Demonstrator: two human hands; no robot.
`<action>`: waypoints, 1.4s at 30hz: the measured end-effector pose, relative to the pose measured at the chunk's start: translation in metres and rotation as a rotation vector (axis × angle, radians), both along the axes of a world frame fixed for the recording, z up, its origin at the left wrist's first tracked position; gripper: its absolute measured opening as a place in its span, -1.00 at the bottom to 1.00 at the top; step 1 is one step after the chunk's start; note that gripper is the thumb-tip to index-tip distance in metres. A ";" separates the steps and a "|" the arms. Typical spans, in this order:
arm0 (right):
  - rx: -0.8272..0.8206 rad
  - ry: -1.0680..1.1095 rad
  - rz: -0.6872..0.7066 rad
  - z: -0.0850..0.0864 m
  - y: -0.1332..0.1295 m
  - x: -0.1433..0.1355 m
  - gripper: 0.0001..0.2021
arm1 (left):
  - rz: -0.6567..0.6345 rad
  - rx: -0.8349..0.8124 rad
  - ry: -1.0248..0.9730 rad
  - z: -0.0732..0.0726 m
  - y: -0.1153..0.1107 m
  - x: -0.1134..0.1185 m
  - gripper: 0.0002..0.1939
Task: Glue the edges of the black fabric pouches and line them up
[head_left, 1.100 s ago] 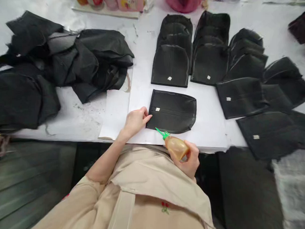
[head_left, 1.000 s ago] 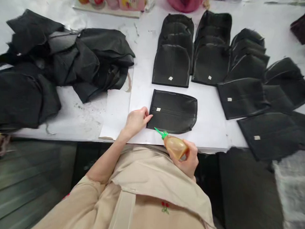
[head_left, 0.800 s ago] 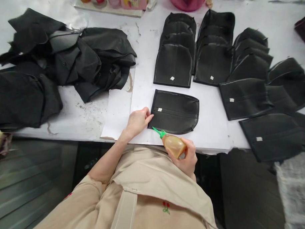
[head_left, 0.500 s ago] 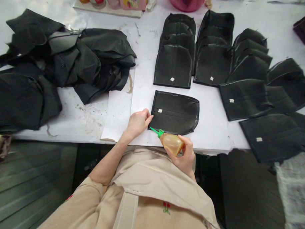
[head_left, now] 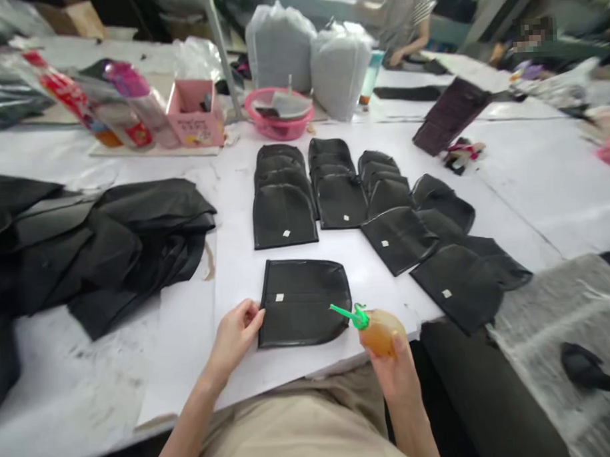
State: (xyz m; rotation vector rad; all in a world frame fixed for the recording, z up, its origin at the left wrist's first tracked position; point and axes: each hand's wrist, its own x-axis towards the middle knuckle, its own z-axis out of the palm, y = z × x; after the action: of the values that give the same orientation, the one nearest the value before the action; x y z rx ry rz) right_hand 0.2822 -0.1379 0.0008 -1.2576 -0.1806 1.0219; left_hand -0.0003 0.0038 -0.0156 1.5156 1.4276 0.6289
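Note:
My right hand (head_left: pixel 397 365) is wrapped round a squeeze glue bottle (head_left: pixel 381 332), soft, with amber liquid inside. Its green nozzle points left, over the right end of a flat black leather-like piece (head_left: pixel 308 315). This piece lies on the white table, with a straight left edge, a rounded right end and a small white tag. At that straight edge, my left hand (head_left: pixel 238 331) has its fingers curled, with thumb and forefinger pinching the edge. Beyond lie overlapping rows of similar black pieces (head_left: pixel 284 216), many with white tags.
Crumpled black sheets (head_left: pixel 120 241) are heaped at the left. At the back stand a pink box (head_left: pixel 194 119), bottles, a pink basket (head_left: pixel 281 129) and white bags (head_left: pixel 281 49). A dark purple wallet-like item (head_left: pixel 451 113) stands back right. Other people are in the background.
The bottle and my right hand have moved right, taking the nozzle from the piece's lower left corner to its right end. My left hand stays at the edge. The view has tilted up.

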 end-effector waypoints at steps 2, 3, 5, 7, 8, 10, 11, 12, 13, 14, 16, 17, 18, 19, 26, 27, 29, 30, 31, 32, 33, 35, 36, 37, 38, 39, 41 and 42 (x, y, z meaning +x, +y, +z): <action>0.010 -0.022 -0.142 -0.005 0.001 0.019 -0.48 | 0.096 -0.096 -0.179 -0.004 0.005 0.004 -0.52; 0.018 -0.032 -0.196 -0.007 0.001 0.027 -0.50 | 0.152 -0.166 -0.267 -0.006 0.008 0.006 -0.49; 0.033 -0.041 -0.273 -0.011 0.001 0.040 -0.51 | 0.236 -0.326 -0.412 -0.007 0.012 0.009 -0.37; 0.035 -0.029 -0.328 -0.014 0.001 0.049 -0.50 | 0.243 -0.486 -0.511 -0.006 0.016 0.011 -0.25; 0.030 -0.015 -0.350 -0.016 0.002 0.052 -0.50 | 0.213 -0.560 -0.552 -0.005 0.018 0.012 -0.25; 0.022 0.022 -0.402 -0.021 0.003 0.057 -0.49 | 0.119 -0.685 -0.641 0.000 0.020 0.015 -0.33; 0.024 0.046 -0.427 -0.024 0.004 0.059 -0.49 | 0.069 -0.734 -0.689 0.002 0.020 0.017 -0.39; 0.032 0.070 -0.448 -0.026 0.006 0.062 -0.48 | 0.029 -0.771 -0.732 0.004 0.018 0.020 -0.45; 0.047 0.091 -0.467 -0.029 0.007 0.064 -0.48 | 0.000 -0.800 -0.768 0.006 0.016 0.024 -0.50; 0.068 0.109 -0.477 -0.030 0.008 0.067 -0.48 | -0.014 -0.821 -0.796 0.007 0.012 0.028 -0.55; 0.119 0.137 -0.469 -0.032 0.009 0.072 -0.48 | -0.012 -0.850 -0.832 0.007 0.004 0.037 -0.57; 0.142 0.145 -0.458 -0.033 0.010 0.074 -0.47 | -0.004 -0.857 -0.844 0.006 0.000 0.042 -0.56; 0.160 0.153 -0.446 -0.033 0.010 0.076 -0.46 | 0.008 -0.858 -0.853 0.006 -0.004 0.047 -0.54; 0.173 0.159 -0.436 -0.033 0.009 0.077 -0.45 | 0.019 -0.855 -0.862 0.007 -0.006 0.053 -0.51; 0.186 0.175 -0.393 -0.037 0.005 0.079 -0.38 | 0.020 -0.719 -0.970 0.030 0.010 0.096 -0.39; 0.181 0.177 -0.392 -0.038 0.004 0.080 -0.37 | 0.032 -0.691 -0.990 0.035 0.016 0.103 -0.37; 0.166 0.180 -0.402 -0.043 0.005 0.082 -0.36 | 0.064 -0.634 -1.032 0.043 0.029 0.117 -0.34; 0.158 0.176 -0.412 -0.046 0.005 0.082 -0.35 | 0.077 -0.605 -1.051 0.047 0.036 0.125 -0.34; 0.150 0.165 -0.426 -0.048 0.005 0.083 -0.36 | 0.084 -0.579 -1.065 0.051 0.044 0.133 -0.35; 0.142 0.149 -0.440 -0.051 0.005 0.083 -0.37 | 0.090 -0.552 -1.081 0.055 0.051 0.141 -0.37; 0.135 0.132 -0.447 -0.053 0.005 0.083 -0.38 | 0.097 -0.523 -1.097 0.059 0.059 0.150 -0.38; 0.121 0.106 -0.458 -0.056 0.005 0.082 -0.41 | 0.111 -0.461 -1.123 0.065 0.076 0.169 -0.41; 0.119 0.103 -0.459 -0.057 0.005 0.082 -0.42 | 0.120 -0.429 -1.130 0.067 0.084 0.179 -0.43; 0.120 0.106 -0.460 -0.057 0.005 0.081 -0.43 | 0.129 -0.398 -1.135 0.069 0.093 0.189 -0.45; 0.127 0.112 -0.460 -0.057 0.005 0.080 -0.43 | 0.136 -0.371 -1.139 0.070 0.100 0.199 -0.48; 0.134 0.117 -0.464 -0.057 0.005 0.080 -0.43 | 0.143 -0.348 -1.145 0.071 0.108 0.208 -0.50; 0.145 0.116 -0.482 -0.055 0.006 0.078 -0.44 | 0.157 -0.305 -1.162 0.069 0.120 0.225 -0.53; 0.149 0.114 -0.489 -0.054 0.006 0.077 -0.45 | 0.164 -0.284 -1.165 0.067 0.125 0.232 -0.54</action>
State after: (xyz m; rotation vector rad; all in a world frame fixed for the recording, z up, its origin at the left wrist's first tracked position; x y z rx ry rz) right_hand 0.3595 -0.1317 -0.0534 -1.0350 0.1341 0.6404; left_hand 0.2316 0.1290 0.0512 0.5664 0.6639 1.1014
